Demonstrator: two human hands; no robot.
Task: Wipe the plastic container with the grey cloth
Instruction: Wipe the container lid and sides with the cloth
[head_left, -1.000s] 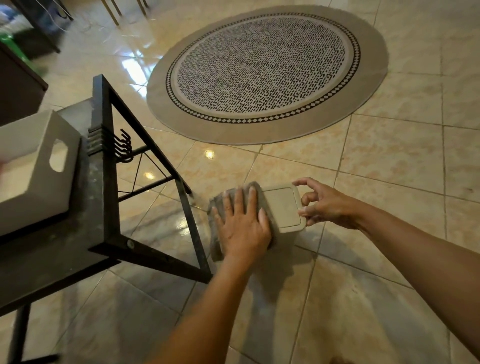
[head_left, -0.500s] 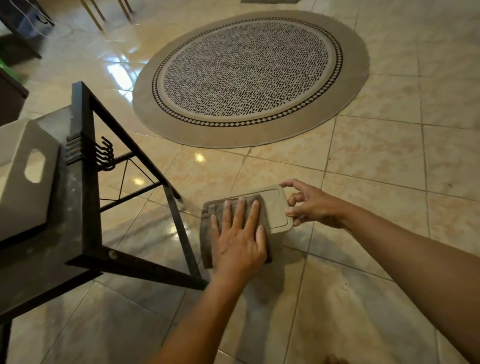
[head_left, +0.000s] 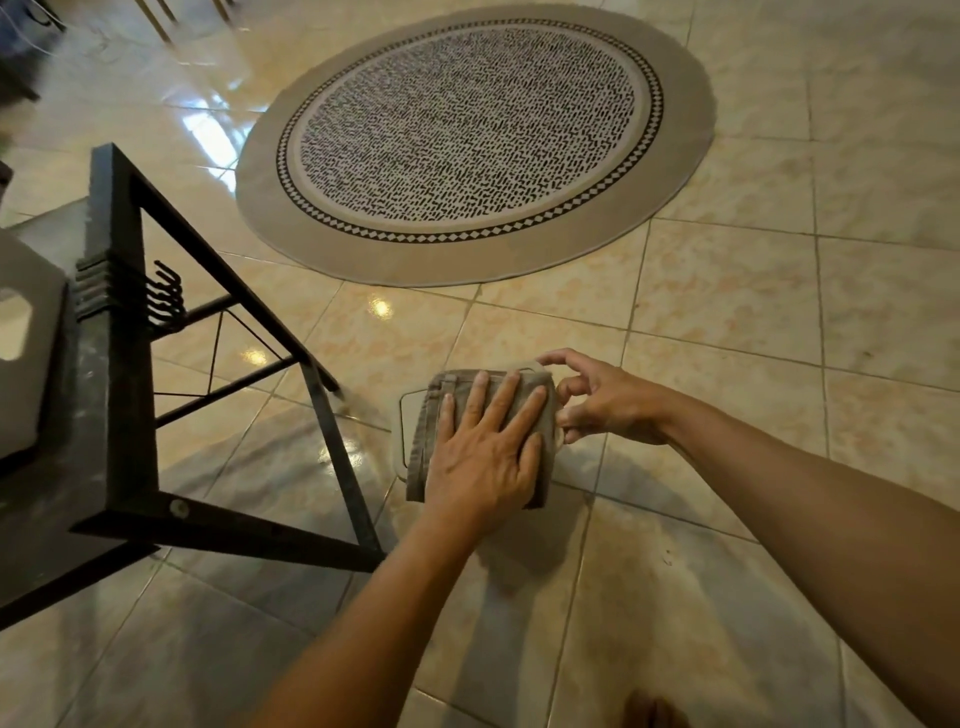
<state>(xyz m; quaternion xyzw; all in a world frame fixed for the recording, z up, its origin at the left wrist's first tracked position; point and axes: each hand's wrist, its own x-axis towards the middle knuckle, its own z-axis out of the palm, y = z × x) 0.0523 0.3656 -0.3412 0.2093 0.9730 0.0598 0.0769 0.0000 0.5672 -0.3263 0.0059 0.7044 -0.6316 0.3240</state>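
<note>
- The cloth (head_left: 485, 431) is now pressed over the right part of the container (head_left: 408, 431), in the lower middle of the frame; only a pale strip of lid is left bare at the left edge.
- Half a second earlier the right part of the lid was bare, so a stroke from left to right is judged to be under way, with most of the top covered.
- The left hand (head_left: 485, 452) is laid flat, fingers spread, on the cloth; nothing is gripped.
- The right hand (head_left: 605, 402) is half curled, its fingertips set against the container's right edge to steady it, as in the earlier frames.
- The container is seen on the floor tiles, just right of the black frame (head_left: 119, 364).
- The rug (head_left: 475, 140) is seen in the upper middle.
</note>
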